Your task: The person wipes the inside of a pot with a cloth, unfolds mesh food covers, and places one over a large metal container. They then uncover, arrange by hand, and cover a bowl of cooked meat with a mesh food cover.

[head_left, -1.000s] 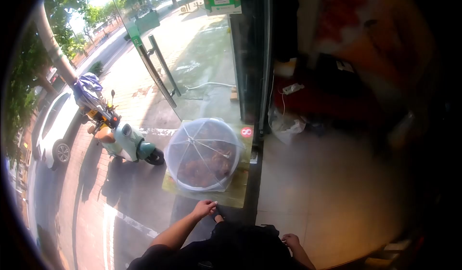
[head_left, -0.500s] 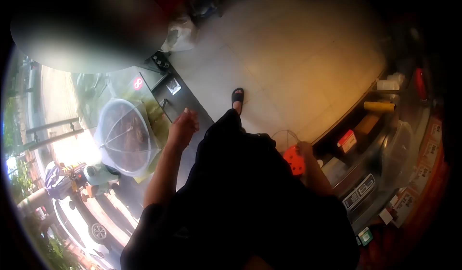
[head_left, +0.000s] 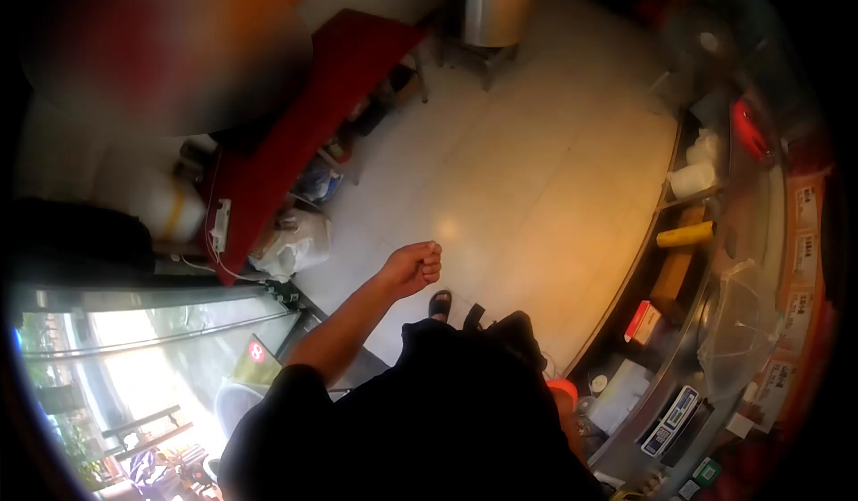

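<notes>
My left hand (head_left: pixel 416 267) is closed in a fist out in front of me, above the tiled floor, and nothing shows in it. At my right side, my right hand (head_left: pixel 566 400) is mostly hidden by my dark clothing, and its fingers are hard to make out. A rounded red thing (head_left: pixel 562 386) is held in it, carried low beside the counter; in the earlier view it shows dark round spots or holes and a thin wire loop. Its kind is unclear.
A long red table (head_left: pixel 299 126) stands ahead left, with a white plastic bag (head_left: pixel 299 242) beneath its near end. A large metal pot (head_left: pixel 492 5) is at the back. Along my right runs a counter with a yellow roll (head_left: pixel 685 234), a red-and-white box (head_left: pixel 641 322) and a mesh cover (head_left: pixel 737 318).
My view has turned left and moved forward, bringing the red table and pot into sight. My left hand has swung forward and closed tighter. The red thing has stayed with my right hand, lower in view.
</notes>
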A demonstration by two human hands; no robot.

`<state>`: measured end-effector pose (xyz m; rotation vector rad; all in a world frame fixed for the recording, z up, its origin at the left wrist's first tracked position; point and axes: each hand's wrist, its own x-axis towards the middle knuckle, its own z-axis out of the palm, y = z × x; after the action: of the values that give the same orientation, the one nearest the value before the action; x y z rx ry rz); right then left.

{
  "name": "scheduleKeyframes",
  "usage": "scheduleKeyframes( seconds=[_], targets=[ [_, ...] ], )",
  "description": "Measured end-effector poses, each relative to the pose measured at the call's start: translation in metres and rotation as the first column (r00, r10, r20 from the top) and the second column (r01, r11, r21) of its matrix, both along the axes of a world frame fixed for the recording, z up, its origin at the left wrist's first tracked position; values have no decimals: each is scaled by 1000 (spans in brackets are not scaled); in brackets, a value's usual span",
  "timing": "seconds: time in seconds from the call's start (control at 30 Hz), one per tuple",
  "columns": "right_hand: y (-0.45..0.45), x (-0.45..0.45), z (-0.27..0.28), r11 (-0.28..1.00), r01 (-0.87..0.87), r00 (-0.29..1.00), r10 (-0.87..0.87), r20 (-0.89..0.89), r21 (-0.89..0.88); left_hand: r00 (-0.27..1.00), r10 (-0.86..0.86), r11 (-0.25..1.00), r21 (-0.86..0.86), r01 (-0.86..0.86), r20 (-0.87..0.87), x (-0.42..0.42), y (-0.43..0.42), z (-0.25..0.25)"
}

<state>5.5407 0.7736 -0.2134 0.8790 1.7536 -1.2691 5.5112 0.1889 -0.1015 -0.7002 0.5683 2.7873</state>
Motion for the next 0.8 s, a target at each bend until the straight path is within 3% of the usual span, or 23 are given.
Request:
scheduleKeyframes(
  seconds=[0.03,0.13,0.2,0.3,0.43,0.47,0.5,0.53,0.57,0.6,0.63,0.67,0.7,0.73,0.77,0.8],
  targets=[
    [-4,-20,-6,998,52,999,-52,17,-21,997,-65,987,-141,72,52,-60,-17,-10],
    [-3,-60,-29,997,80,993,-79,85,-4,967,51,885,-460,72,249,-125,-30,-64],
    [2,-95,-56,996,90,988,-91,123,16,884,185,767,-626,144,430,-148,-37,-121],
    [19,-153,-84,993,109,976,-117,181,51,762,238,688,-658,305,602,-169,-50,-180],
    [33,-293,-125,1000,-3,967,2,254,3,628,114,601,-557,574,770,-214,-40,-192],
    [90,-327,-233,941,73,947,38,318,-329,592,56,549,-520,655,804,-229,-35,-191],
    [78,-391,-207,877,-476,874,480,71,-66,564,-15,450,-498,741,826,-246,-32,-194],
    [67,-465,-180,413,-858,443,896,33,306,532,-103,302,-483,822,840,-267,-30,-197],
    [59,-527,-156,177,-887,251,960,123,427,485,-189,112,-471,875,854,-286,-27,-199],
    [47,-579,-132,46,-878,158,967,198,476,445,-264,-66,-477,876,855,-312,-27,-203],
    [37,-630,-111,85,-791,233,957,170,606,403,-326,-208,-481,852,855,-342,-29,-208],
    [36,-679,-115,346,-718,437,900,4,604,375,-369,-322,-496,807,850,-372,-32,-213],
    [30,-727,-116,65,-676,181,980,80,734,357,-402,-393,-511,765,843,-403,-37,-217],
    [10,-774,-82,149,-695,276,959,70,704,348,-432,-446,-532,719,832,-436,-44,-224],
    [10,-810,-113,425,-501,447,873,-195,753,342,-460,-488,-556,673,819,-473,-52,-229],
    [-6,-837,-94,600,-447,605,749,-271,664,338,-489,-528,-581,620,804,-506,-65,-234]
  ],
)
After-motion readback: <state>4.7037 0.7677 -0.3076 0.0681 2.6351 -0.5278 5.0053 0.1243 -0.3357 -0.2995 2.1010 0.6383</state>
